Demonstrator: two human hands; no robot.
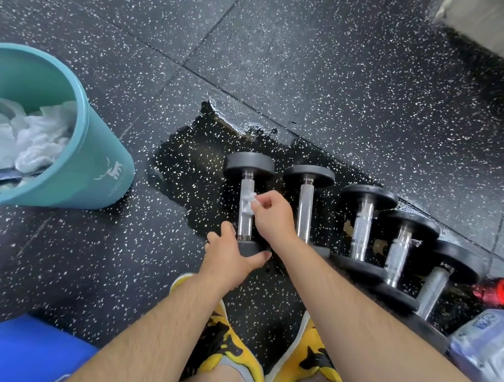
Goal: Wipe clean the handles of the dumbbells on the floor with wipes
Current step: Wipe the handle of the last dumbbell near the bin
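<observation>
The crumpled white wipe (249, 202) is pinched in my right hand (270, 214) and pressed against the chrome steel handle (244, 227) of the black round-headed dumbbell (249, 165), which lies straight ahead of both hands. My left hand (231, 253) cups its near head, fingers and thumb curled round it, which should stop it rolling. To do this well I should wrap the wipe right round the bar, run it end to end, and turn the dumbbell so the underside gets reached. Four more black dumbbells (308, 175) wait right of my right hand; the teal plastic bin (103, 157) of used wipes stands left of my left
</observation>
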